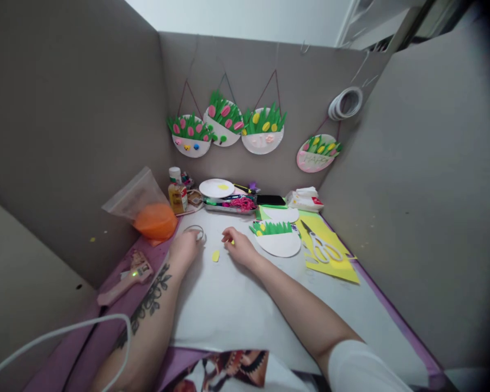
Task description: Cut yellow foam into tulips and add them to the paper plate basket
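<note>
My left hand is closed on a thin ring that looks like a tape roll, at the far middle of the white work surface. Across from it, my right hand has its fingers curled, and a bit of yellow paper shows at them. Between and just below the hands lies a small yellow paper petal. Right of my right hand rests a cut paper plate with green paper grass and a few yellow petals along its top.
White-handled scissors lie on yellow paper at right. A glue gun with a lit green light is at left, near a bag of orange material. Behind are a glue bottle and a tray. Finished plates hang above.
</note>
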`<state>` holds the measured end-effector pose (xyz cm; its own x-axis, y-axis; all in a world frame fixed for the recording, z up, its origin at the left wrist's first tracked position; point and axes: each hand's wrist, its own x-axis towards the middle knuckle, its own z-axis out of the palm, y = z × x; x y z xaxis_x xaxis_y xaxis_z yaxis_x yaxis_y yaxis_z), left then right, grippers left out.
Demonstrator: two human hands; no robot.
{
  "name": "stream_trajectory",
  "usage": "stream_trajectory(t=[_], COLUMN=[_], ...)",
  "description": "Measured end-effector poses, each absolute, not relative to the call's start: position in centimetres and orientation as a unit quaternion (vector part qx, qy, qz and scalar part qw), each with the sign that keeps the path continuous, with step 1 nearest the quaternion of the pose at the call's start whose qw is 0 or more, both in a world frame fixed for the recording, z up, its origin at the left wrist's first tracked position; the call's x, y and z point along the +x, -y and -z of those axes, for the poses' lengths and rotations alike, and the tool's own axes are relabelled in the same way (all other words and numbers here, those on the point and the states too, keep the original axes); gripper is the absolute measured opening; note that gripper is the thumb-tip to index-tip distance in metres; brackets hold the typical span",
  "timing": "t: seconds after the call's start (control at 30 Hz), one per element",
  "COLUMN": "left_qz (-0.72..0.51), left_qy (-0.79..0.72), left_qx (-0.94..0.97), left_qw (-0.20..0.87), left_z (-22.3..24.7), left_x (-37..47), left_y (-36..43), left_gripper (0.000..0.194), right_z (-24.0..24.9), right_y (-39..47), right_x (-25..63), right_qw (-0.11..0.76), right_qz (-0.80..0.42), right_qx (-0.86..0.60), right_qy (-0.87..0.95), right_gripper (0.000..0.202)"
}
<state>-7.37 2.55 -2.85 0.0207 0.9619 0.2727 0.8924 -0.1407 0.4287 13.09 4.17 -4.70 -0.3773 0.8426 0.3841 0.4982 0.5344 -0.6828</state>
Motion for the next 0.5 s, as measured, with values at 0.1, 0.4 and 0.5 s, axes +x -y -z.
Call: stream_trajectory(t=[0.1,0.4,0.5], left_qz=[-0.245,-0.157,-0.155], left_qy=[-0.576,-0.506,-0.502], left_qx=[0.771,0.824,0.828], left_qw=[0.117,0.2,0.197], left_z=[2.9,3.8,4.0], left_x=[-6.6,-5.8,-5.8], left_y=[-2.0,-1.8,-2.0], left_gripper=[0.023,0.034,0.031], right_z=[5.9,6.2,6.3], right_y=[-3.7,-2.1,-2.0], right_x=[12.6,12.1,12.1], right_qw=[0.356,0.324,0.306], right_qz=[-0.267,-0.278,-0.276], right_qx=[-0.425,-0.376,-0.373], right_qy=[0.788,0.822,0.831], right_gripper=[0.036,0.041,0.043])
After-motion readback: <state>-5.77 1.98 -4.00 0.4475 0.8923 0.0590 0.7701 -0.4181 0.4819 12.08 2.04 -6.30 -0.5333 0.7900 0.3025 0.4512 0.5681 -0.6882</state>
